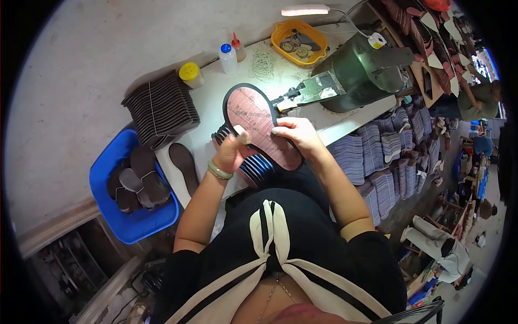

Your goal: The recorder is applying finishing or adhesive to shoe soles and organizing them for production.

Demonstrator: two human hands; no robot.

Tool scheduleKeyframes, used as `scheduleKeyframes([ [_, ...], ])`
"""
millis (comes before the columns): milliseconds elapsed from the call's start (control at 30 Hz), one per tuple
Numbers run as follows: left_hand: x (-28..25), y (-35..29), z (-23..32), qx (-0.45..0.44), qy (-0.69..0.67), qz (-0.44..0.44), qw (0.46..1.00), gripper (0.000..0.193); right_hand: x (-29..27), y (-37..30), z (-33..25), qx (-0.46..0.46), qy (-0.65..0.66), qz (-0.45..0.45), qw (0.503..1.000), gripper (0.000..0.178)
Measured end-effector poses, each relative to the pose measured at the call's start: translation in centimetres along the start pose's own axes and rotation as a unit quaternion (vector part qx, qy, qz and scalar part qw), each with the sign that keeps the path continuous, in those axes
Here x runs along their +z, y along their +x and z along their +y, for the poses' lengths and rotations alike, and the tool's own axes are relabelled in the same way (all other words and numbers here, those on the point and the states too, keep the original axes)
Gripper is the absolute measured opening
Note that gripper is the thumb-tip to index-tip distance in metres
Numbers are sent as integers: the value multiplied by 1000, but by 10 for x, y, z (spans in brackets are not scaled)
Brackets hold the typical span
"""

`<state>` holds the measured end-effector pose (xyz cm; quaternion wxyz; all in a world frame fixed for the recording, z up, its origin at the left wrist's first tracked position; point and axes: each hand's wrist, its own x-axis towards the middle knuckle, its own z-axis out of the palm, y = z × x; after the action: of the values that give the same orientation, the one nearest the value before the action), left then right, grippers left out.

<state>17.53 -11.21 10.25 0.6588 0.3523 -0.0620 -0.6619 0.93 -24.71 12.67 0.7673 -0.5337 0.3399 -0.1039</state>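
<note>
A pink insole [252, 108] with a black border is held up in front of me over the work table [245, 73]. My left hand [232, 152], with a pale green bangle at the wrist, grips its left edge with the thumb on top. On the opposite edge, my right hand [298, 135] pinches the insole between thumb and fingers. Partly hidden beneath it is a stack of dark-edged soles [258, 171] close to my body. Just beyond the insole stands a green sewing machine [350, 78], its needle end near the insole's right edge.
Left of my hands lie a dark sole [184, 164], a tied stack of dark soles [162, 110] and a blue bin [135, 233]. Bottles [227, 60], a yellow-lidded jar [191, 74] and a yellow basket [299, 27] stand behind. Bundled striped soles [372, 148] fill the right; people are farther off.
</note>
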Motion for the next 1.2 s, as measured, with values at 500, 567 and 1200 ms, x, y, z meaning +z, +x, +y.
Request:
scheduleKeyframes([
  [500,16,49,-46,147,70,130,978,22,5,-22,2,-120,-567,69,812,82],
  [567,22,59,-46,181,113,161,964,20,-2,-18,-7,-148,-595,100,784,80],
  [1200,28,147,-30,236,296,272,885,47,-46,-2,33,95,175,75,977,28],
])
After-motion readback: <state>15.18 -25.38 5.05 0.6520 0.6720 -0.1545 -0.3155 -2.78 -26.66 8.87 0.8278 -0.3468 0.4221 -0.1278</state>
